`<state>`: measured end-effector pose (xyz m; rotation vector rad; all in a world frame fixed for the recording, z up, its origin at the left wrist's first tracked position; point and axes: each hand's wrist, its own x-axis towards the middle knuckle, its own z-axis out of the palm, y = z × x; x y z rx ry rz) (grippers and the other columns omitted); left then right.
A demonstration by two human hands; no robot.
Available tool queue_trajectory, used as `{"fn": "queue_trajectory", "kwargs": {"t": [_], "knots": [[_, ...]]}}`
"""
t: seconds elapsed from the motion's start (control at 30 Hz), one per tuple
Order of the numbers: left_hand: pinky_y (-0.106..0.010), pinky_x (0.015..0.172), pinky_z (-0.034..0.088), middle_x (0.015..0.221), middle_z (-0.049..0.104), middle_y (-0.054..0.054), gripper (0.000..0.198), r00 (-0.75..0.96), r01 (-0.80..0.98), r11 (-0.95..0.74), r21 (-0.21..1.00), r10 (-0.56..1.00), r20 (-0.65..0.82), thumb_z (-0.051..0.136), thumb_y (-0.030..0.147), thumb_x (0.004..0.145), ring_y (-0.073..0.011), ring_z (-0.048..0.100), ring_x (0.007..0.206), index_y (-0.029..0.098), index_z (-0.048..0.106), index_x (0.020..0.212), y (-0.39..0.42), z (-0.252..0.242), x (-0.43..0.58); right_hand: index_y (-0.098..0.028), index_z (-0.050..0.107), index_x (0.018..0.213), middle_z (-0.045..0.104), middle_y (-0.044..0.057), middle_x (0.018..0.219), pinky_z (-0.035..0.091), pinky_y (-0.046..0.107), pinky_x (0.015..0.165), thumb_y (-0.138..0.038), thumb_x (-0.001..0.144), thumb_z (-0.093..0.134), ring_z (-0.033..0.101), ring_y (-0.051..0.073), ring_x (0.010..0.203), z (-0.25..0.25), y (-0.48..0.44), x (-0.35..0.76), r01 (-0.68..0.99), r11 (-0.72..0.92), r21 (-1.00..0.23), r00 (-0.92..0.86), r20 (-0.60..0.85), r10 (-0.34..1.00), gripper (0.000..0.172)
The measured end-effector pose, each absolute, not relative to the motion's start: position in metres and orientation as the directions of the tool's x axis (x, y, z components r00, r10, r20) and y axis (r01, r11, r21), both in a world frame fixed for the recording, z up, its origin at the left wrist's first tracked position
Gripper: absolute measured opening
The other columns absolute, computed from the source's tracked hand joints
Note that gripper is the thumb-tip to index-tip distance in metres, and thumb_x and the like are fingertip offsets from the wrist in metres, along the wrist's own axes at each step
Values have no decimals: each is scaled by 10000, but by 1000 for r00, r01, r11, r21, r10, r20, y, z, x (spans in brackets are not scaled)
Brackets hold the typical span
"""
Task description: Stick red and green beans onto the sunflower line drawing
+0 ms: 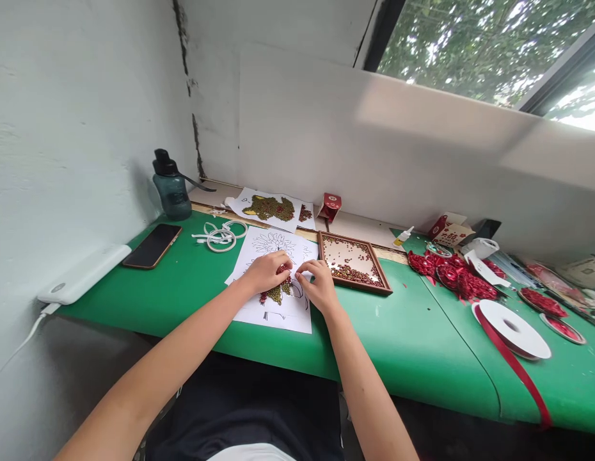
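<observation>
A white sheet with a line drawing (pixel 290 319) lies on the green tabletop, partly covered with green beans (pixel 275 294) and dark red beans (pixel 281 269). Over the drawing's middle, my left hand (pixel 267 271) is curled with its fingertips beside the red beans. My right hand (pixel 319 285) hovers at the sheet's right side, thumb and index finger drawn together. Whatever either pinch holds is too small to name. Just right of that hand, a brown-framed tray (pixel 382 272) contains many loose beans.
A finished-looking bean picture (pixel 271 208) lies behind the sheet. To the left are a white cable (pixel 221 237), a phone (pixel 153 246), a power strip (pixel 84 275) and a water bottle (pixel 173 192). Rightward are a glue bottle (pixel 403 236), red decorations (pixel 475 283) and a ribbon spool (pixel 523 333).
</observation>
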<state>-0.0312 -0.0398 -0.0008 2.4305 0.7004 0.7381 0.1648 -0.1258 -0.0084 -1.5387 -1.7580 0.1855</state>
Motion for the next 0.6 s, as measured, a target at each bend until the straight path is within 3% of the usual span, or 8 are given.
{"fn": "queue_trajectory", "kwargs": {"t": [0.2, 0.6], "knots": [[-362, 876, 485, 1025, 685, -27, 132, 700, 350, -745, 567, 611, 371, 556, 131, 918, -232, 619, 1035, 233, 639, 930, -36, -1, -31, -278, 741, 822, 751, 38, 967, 418, 450, 907, -221, 879, 721, 580, 276, 975, -11, -126, 166, 816, 240, -526, -5, 409, 912, 83], [-384, 841, 494, 965, 671, -47, 102, 764, 322, -759, 567, 562, 318, 586, 177, 922, -246, 616, 994, 226, 675, 929, -37, -2, -31, -307, 800, 814, 767, 43, 1028, 405, 490, 930, -307, 878, 784, 610, 288, 1012, -15, -124, 170, 818, 244, -521, -44, 367, 929, 66]]}}
